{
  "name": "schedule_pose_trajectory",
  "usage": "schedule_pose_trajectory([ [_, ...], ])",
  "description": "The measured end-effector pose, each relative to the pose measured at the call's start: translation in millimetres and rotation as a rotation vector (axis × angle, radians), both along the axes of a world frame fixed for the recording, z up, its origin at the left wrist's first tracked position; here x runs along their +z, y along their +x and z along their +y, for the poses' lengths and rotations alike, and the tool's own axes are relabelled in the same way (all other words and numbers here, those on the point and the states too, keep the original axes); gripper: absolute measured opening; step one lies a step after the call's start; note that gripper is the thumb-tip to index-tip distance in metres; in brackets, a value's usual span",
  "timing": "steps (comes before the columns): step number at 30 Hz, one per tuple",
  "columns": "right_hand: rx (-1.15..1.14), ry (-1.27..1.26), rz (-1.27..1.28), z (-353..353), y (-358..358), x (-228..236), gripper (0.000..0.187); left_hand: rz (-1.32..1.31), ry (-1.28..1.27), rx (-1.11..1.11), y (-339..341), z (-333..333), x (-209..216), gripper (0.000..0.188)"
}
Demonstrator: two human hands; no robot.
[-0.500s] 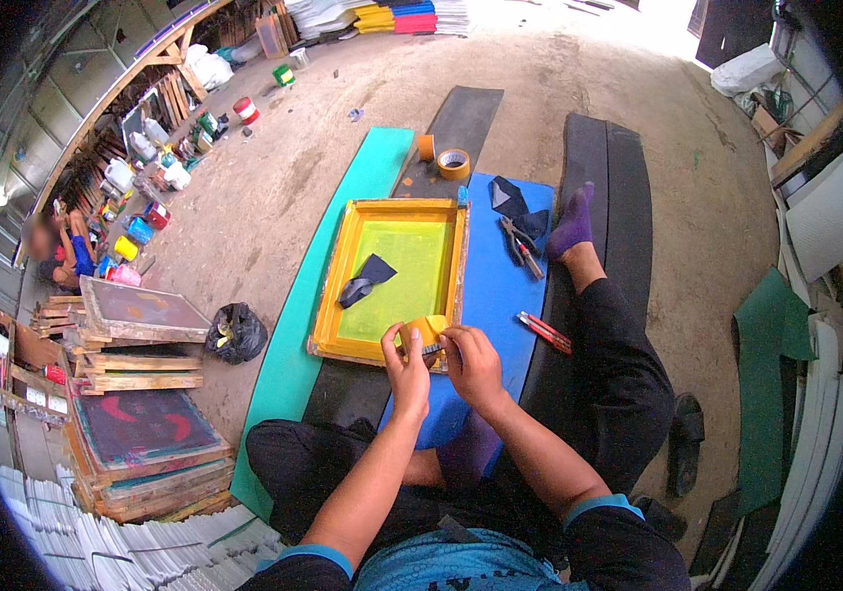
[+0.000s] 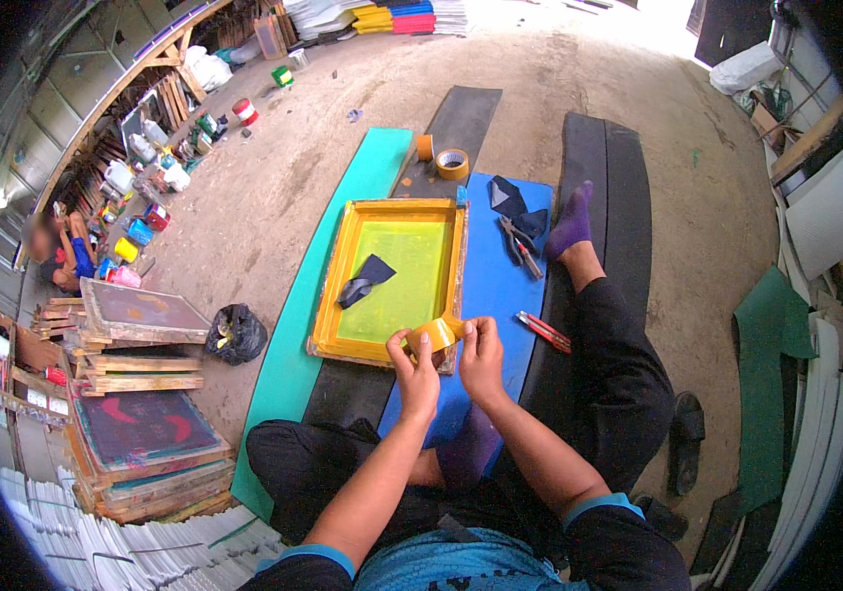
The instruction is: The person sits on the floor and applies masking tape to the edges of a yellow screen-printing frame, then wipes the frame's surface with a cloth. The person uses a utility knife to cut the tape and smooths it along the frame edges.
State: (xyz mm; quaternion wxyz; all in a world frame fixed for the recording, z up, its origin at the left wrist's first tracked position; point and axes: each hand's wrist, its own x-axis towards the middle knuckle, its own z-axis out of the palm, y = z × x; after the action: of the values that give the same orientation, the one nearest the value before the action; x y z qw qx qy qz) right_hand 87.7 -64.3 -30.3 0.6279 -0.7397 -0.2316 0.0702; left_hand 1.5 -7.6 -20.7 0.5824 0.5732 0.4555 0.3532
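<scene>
My left hand [image 2: 415, 384] grips a roll of yellow-brown packing tape [image 2: 433, 336] above the near edge of a screen frame. The fingers of my right hand [image 2: 481, 366] pinch the loose end of the tape, with a short strip stretched between the hands. Beneath lies the wooden screen frame [image 2: 331, 281], its borders covered in the same yellow-brown colour around a yellow-green mesh [image 2: 411, 246]. A crumpled dark scrap [image 2: 370, 276] rests on the mesh. The roll's far side and part of the frame's near edge are hidden by my hands.
Right of the frame, on a blue mat [image 2: 500, 325], lie pliers [image 2: 518, 243], dark scraps [image 2: 510, 197] and a red cutter [image 2: 544, 332]. More tape rolls [image 2: 452, 164] stand beyond. Stacked screens [image 2: 145, 428] and a black bag [image 2: 236, 333] are left; a person [image 2: 74, 251] sits far left.
My right hand has moved slightly right and up, drawing the tape end away from the roll. The roll has turned in my left hand, and a strip now spans the gap.
</scene>
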Motion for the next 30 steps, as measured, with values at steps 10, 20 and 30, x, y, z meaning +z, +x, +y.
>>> schedule_pose_trajectory([
  [10, 0.014, 0.043, 0.093, -3.0, 12.5, -9.6, 0.02, -0.192, -0.262, 0.027, -2.6, 4.1, -7.4, 0.04],
  [20, 0.17, -0.227, -0.513, -8.5, -11.5, -10.3, 0.018, 0.186, -0.079, -0.152, -6.4, 35.7, -16.9, 0.049],
  [30, 0.301, -0.348, -0.952, -15.2, -31.7, -18.0, 0.02, 0.255, -0.137, -0.295, -36.6, 40.8, -14.8, 0.026],
])
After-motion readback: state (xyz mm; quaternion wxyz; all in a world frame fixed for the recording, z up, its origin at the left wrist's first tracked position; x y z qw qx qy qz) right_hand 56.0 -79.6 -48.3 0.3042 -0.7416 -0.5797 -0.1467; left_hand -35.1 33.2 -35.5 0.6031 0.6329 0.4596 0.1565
